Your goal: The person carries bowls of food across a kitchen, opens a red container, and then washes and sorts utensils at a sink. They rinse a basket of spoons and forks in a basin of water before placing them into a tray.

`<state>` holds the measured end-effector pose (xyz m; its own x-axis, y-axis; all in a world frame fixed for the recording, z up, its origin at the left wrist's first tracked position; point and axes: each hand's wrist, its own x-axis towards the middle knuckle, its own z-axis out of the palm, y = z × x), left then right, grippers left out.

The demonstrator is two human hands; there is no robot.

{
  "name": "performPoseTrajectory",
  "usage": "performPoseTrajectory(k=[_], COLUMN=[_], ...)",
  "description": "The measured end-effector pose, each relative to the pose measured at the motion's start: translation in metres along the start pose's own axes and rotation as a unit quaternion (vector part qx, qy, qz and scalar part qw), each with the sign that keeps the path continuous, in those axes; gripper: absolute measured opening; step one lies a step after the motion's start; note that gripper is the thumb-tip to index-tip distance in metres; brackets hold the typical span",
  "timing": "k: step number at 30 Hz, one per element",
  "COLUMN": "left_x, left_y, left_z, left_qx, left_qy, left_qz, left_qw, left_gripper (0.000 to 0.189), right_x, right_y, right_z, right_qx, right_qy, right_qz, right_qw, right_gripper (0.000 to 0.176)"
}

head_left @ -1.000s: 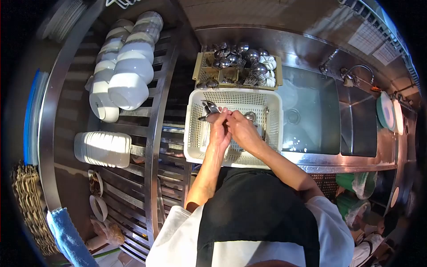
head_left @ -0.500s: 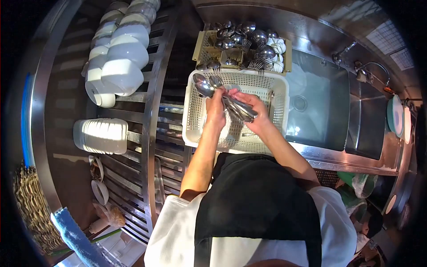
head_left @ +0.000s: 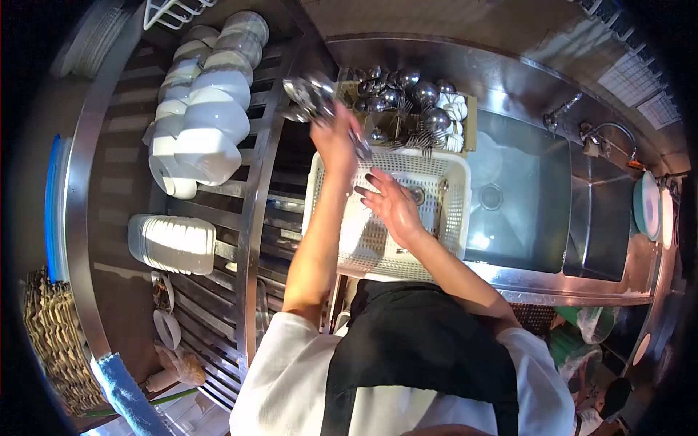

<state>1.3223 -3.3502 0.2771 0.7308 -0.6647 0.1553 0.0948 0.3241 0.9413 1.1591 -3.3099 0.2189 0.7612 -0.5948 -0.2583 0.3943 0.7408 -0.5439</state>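
My left hand is closed round a bundle of metal spoons, blurred by motion, at the left edge of the cutlery holder. That holder is full of upright spoons and forks, with white spoons at its right side. Over the white perforated basket, my right hand is spread with nothing in it. A few pieces of cutlery lie in the basket, which sits just in front of the holder.
Stacked white bowls and white containers stand on the slatted rack at the left. To the right are a water-filled sink, a second basin and a faucet. A blue towel hangs at the lower left.
My left hand has moved up and left with the spoons, away from my right hand. My right hand has let go of the bundle and opened. The view has shifted slightly.
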Motion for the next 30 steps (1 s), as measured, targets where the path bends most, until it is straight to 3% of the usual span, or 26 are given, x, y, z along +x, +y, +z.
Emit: performPoseTrajectory(k=[3, 7, 9, 10, 11, 13, 14, 15, 16, 19, 20, 21, 22, 23, 25, 26, 27, 28, 29, 30], left_x=[0.106, 0.174, 0.189, 0.188, 0.188, 0.168, 0.168, 0.164, 0.156, 0.136, 0.128, 0.112, 0.097, 0.083, 0.046, 0.019, -0.01, -0.038, -0.061, -0.086], left_y=[-0.021, -0.074, -0.114, -0.13, -0.137, -0.159, -0.172, -0.173, -0.154, -0.111, -0.095, -0.075, -0.063, -0.058, -0.054, -0.046, -0.039, -0.052, -0.07, -0.081], left_z=[-0.002, -0.005, -0.011, -0.017, -0.016, -0.027, -0.037, -0.04, -0.037, -0.046, -0.045, -0.046, -0.05, -0.055, -0.066, -0.071, -0.075, -0.086, -0.097, -0.097], left_qx=[-0.038, -0.102, -0.061, 0.007, 0.002, 0.243, 0.187, 0.342, 0.458, 0.444, 0.445, 0.45, 0.454, 0.458, 0.439, 0.408, 0.369, 0.426, 0.479, 0.476], left_qy=[0.074, 0.117, 0.129, 0.129, 0.131, 0.14, 0.056, 0.05, 0.012, -0.048, -0.047, -0.084, -0.118, -0.111, -0.012, -0.001, 0.011, -0.005, -0.02, -0.07], left_qz=[0.132, 0.13, 0.085, 0.046, 0.037, 0.139, 0.053, 0.09, 0.034, -0.042, -0.049, -0.002, 0.049, 0.047, 0.224, 0.127, 0.031, -0.031, -0.087, 0.026], left_qw=[0.988, 0.979, 0.986, 0.991, 0.991, 0.95, 0.979, 0.934, 0.888, 0.894, 0.893, 0.889, 0.882, 0.881, 0.87, 0.904, 0.929, 0.904, 0.873, 0.876], left_gripper=[0.005, 0.008, 0.006, 0.02, 0.02, 0.027, 0.03, 0.033, 0.035, 0.038, 0.038, 0.036, 0.034, 0.034, 0.032, 0.033, 0.034, 0.03, 0.026, 0.021], right_x=[-0.024, -0.08, -0.109, -0.124, -0.134, -0.154, -0.159, -0.157, -0.154, -0.117, -0.096, -0.079, -0.058, -0.034, 0.01, 0.026, 0.041, 0.049, 0.051, 0.049], right_y=[-0.009, -0.006, -0.01, -0.012, -0.016, -0.016, -0.03, -0.029, -0.026, -0.023, -0.025, -0.024, -0.014, -0.002, 0.013, 0.014, 0.01, 0.006, 0.002, -0.002], right_z=[-0.021, -0.089, -0.113, -0.126, -0.132, -0.141, -0.124, -0.114, -0.116, -0.108, -0.105, -0.104, -0.109, -0.119, -0.139, -0.141, -0.142, -0.139, -0.123, -0.093], right_qx=[-0.113, -0.156, -0.171, -0.192, -0.212, -0.25, -0.383, -0.377, -0.418, -0.52, -0.6, -0.675, -0.706, -0.732, -0.79, -0.788, -0.79, -0.772, -0.774, -0.745], right_qy=[-0.002, 0.069, 0.094, 0.112, 0.133, 0.181, 0.196, 0.241, 0.212, 0.19, 0.186, 0.178, 0.192, 0.202, 0.201, 0.196, 0.186, 0.17, 0.166, 0.137], right_qz=[-0.019, -0.012, -0.012, -0.016, -0.016, -0.026, -0.02, -0.018, -0.038, -0.088, -0.078, -0.065, -0.115, -0.17, -0.276, -0.275, -0.114, 0.048, 0.04, -0.009], right_qw=[0.993, 0.985, 0.981, 0.975, 0.968, 0.951, 0.903, 0.894, 0.882, 0.828, 0.774, 0.713, 0.672, 0.628, 0.509, 0.515, 0.573, 0.611, 0.609, 0.652], right_gripper=[0.056, 0.05, 0.047, 0.045, 0.042, 0.036, 0.031, 0.026, 0.023, 0.018, 0.019, 0.021, 0.024, 0.027, 0.028, 0.028, 0.027, 0.026, 0.026, 0.023])
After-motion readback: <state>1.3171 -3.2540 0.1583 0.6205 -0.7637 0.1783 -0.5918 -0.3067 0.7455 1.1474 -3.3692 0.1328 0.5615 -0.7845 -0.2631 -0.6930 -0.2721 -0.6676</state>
